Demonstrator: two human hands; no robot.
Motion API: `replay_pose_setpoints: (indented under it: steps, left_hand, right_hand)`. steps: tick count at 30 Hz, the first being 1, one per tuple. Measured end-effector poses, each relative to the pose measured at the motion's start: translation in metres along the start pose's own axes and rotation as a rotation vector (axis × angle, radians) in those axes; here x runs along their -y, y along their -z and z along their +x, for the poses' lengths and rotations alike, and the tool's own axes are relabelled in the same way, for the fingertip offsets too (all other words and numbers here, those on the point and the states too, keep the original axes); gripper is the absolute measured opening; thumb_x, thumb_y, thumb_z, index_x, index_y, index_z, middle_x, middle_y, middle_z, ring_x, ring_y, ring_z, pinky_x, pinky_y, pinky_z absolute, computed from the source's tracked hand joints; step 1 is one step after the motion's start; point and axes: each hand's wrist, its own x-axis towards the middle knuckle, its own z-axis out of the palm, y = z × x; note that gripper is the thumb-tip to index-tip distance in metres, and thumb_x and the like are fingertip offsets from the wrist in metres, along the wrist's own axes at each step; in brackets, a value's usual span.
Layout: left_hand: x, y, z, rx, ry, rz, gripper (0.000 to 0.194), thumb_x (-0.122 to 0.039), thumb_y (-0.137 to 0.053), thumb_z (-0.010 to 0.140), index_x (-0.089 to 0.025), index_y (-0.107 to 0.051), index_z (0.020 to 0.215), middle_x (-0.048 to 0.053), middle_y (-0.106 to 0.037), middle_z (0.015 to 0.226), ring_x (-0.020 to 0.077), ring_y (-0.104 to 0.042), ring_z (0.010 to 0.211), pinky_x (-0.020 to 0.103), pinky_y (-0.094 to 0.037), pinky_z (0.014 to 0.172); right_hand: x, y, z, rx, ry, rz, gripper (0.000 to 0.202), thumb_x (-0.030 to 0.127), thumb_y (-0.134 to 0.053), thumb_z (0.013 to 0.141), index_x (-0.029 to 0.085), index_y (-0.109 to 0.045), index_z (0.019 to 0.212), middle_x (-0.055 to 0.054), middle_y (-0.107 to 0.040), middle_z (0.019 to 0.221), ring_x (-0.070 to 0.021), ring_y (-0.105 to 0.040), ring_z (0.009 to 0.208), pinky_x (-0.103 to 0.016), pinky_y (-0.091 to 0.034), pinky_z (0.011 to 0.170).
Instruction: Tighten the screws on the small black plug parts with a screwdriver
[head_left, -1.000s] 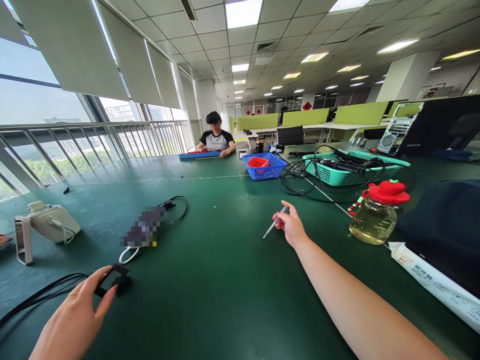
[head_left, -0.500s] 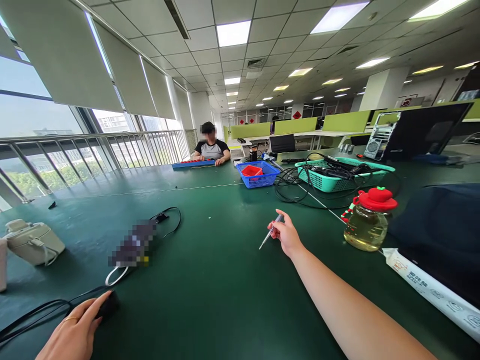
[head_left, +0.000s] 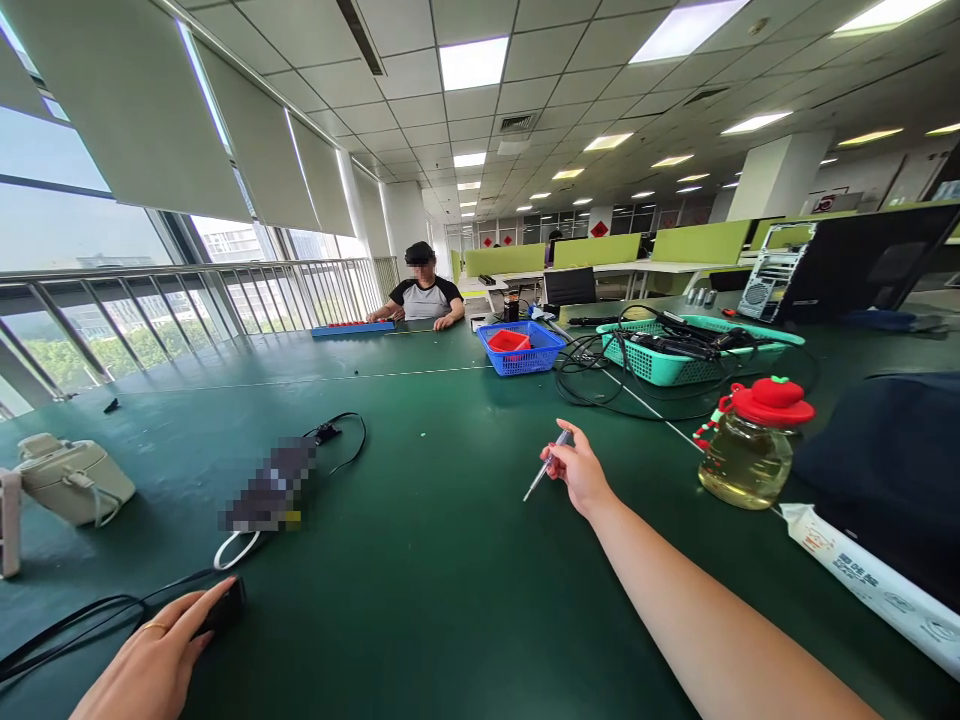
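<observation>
At the middle of the green table, my right hand (head_left: 577,468) pinches a slim screwdriver (head_left: 546,466). Its thin metal tip slants down to the left, close to the tabletop. My left hand (head_left: 154,640) is at the lower left, its fingers and thumb around a small black box-like object (head_left: 226,606) on the table; the hand covers part of it. Beyond the left hand lies a blurred dark device (head_left: 274,485) with a white loop at its near end and a short black cable at its far end.
A blue basket (head_left: 521,360) holds a red tray; a green basket (head_left: 667,368) holds black cables. On the right are a red-lidded jar (head_left: 750,455), a white packet (head_left: 862,575) and a dark bag (head_left: 892,440). A beige case (head_left: 75,480) stands left. Across the table sits a person (head_left: 424,297).
The blue tray by the person opposite has slid to the left. My view has shifted slightly; both my hands keep their hold and have hardly moved.
</observation>
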Motion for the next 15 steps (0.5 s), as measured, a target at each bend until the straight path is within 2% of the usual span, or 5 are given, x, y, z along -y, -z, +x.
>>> replay_pose_setpoints:
  steps: [2,10,13,15]
  left_hand:
    - [-0.0010,-0.0004,-0.0006,0.018,0.008,-0.008,0.051,-0.037,-0.038,0.085,-0.024,-0.058,0.130,0.009,-0.066,0.126,0.0319,-0.067,0.100,0.046,-0.052,0.091]
    - [0.0016,-0.0063,-0.0046,0.035,0.033,-0.007,0.052,-0.045,-0.045,0.084,-0.028,-0.056,0.132,0.008,-0.067,0.127,0.0319,-0.064,0.111,0.048,-0.047,0.101]
    - [0.0017,-0.0019,-0.0046,0.037,0.028,0.014,0.047,-0.047,-0.045,0.085,-0.030,-0.061,0.125,0.007,-0.070,0.122,0.0316,-0.066,0.108,0.048,-0.049,0.097]
    - [0.0004,0.0029,-0.0028,0.019,0.031,0.025,0.039,-0.045,-0.045,0.085,-0.034,-0.065,0.116,0.003,-0.073,0.114,0.0302,-0.068,0.103,0.046,-0.052,0.093]
  right_hand:
    - [-0.0001,0.0000,0.0001,-0.002,-0.001,-0.004,0.071,0.032,-0.067,0.060,0.023,-0.043,0.127,0.005,-0.063,0.062,-0.0114,-0.047,0.048,-0.026,-0.038,0.051]
    - [-0.0008,-0.0004,0.0000,0.002,0.003,-0.011,0.071,0.033,-0.066,0.061,0.023,-0.043,0.127,0.005,-0.063,0.062,-0.0113,-0.047,0.048,-0.026,-0.037,0.051]
    - [-0.0003,-0.0009,-0.0005,0.001,0.006,-0.011,0.071,0.033,-0.067,0.060,0.023,-0.044,0.126,0.006,-0.063,0.062,-0.0117,-0.047,0.048,-0.026,-0.037,0.051]
    - [0.0002,-0.0011,-0.0011,-0.002,0.003,-0.010,0.071,0.033,-0.067,0.060,0.023,-0.044,0.126,0.006,-0.063,0.062,-0.0117,-0.047,0.048,-0.026,-0.037,0.051]
